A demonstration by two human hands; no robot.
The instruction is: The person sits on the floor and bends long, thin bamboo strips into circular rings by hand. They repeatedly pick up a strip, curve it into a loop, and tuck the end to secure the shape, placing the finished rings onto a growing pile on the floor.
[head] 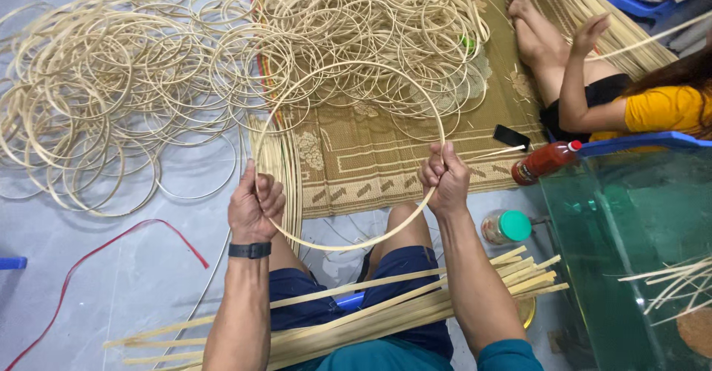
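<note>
1. We take the woven mat [386, 156] as our landmark; everything below is placed against it.
2. Our left hand [254, 206] sits at the mat's near left corner, fingers curled shut around the left side of a bamboo hoop [297, 93].
3. Our right hand [445, 178] is over the mat's near edge, fist closed on the hoop's right side.
4. The hoop stands as a near-full circle between both hands, its top arc over the middle of the mat, its lower arc past the mat's near edge, above our knees.
5. A pile of finished hoops [141, 81] spreads across the mat's far end and over the grey floor to its left.
6. A bundle of flat bamboo strips [356, 319] lies across our lap, nearer than the mat.
7. A black phone [512, 136] rests on the mat's right part; a red bottle [545, 161] lies just off its right edge, and a green-lidded jar [506, 227] stands near its near right corner.
8. Another person [593, 81] sits at the mat's right side; what their hand holds is, we think, a thin strip, though it is hard to tell.
</note>
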